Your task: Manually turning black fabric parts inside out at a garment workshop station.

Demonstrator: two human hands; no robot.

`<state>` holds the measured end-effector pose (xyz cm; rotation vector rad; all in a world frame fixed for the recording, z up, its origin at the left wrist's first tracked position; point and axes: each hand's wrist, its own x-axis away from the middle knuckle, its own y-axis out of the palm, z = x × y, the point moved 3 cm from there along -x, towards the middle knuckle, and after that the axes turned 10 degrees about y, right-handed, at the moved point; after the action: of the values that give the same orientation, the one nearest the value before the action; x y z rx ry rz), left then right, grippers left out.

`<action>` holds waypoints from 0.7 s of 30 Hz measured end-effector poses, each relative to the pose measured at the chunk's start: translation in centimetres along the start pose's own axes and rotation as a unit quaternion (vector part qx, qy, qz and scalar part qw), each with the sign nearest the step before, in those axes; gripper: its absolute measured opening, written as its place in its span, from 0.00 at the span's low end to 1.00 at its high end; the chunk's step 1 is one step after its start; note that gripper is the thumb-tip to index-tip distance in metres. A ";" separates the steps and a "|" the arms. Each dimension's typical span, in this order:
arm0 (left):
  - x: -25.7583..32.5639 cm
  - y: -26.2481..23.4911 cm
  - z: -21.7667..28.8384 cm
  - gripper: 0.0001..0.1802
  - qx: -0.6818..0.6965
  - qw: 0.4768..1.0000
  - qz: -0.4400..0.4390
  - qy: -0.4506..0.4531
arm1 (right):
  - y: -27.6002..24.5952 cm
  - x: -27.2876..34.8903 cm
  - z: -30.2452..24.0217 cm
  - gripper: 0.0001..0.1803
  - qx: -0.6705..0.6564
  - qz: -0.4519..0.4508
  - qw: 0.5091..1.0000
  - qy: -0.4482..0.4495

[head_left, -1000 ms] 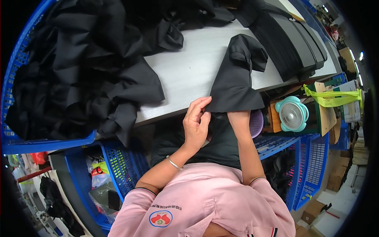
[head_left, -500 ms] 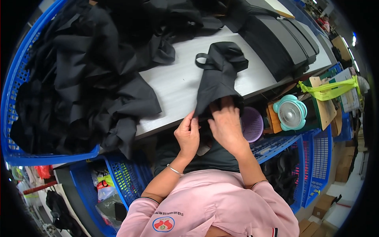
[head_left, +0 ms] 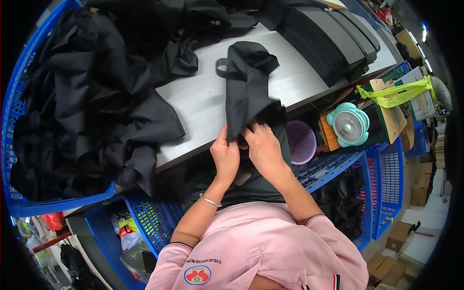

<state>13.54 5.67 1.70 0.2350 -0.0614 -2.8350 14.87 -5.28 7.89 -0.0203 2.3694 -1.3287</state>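
Observation:
A black fabric piece (head_left: 247,92) with a strap loop on its left side lies over the front edge of the white table (head_left: 193,104). My left hand (head_left: 225,157) pinches its near left edge, fingers closed on the cloth. Close beside it, my right hand (head_left: 263,147) has its fingers curled on the near edge of the same piece, the fingertips partly hidden by fabric. The far end of the piece lies crumpled on the tabletop.
Left of my hands, a heap of black fabric (head_left: 92,101) fills a blue basket (head_left: 63,205) and spills onto the table. Stacked black and grey panels (head_left: 328,43) stand far right. A purple basket (head_left: 300,142), a turquoise fan (head_left: 349,124) and blue crates (head_left: 386,188) sit at right.
The fabric piece and both hands appear further left in the picture, as does the whole scene slightly. My right fingers, earlier reaching inside the piece's near opening, now curl at its edge nearer my left hand.

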 end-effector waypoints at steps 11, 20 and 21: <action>2.3 0.8 -1.8 0.13 0.272 0.944 -0.064 -0.174 | 4.5 4.0 2.8 0.10 0.076 -0.127 0.989 0.005; 3.7 0.3 -3.5 0.21 0.152 0.924 -0.226 -0.269 | 1.2 1.7 2.5 0.25 -0.027 -0.296 0.929 0.220; 3.8 -0.9 -3.3 0.30 0.129 0.913 -0.306 -0.239 | 1.2 2.5 3.2 0.25 -0.028 -0.294 0.929 0.223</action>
<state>10.25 5.32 -2.19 -0.4819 -0.5593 -3.4298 14.00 -7.80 4.57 -0.5407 2.9273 -1.6671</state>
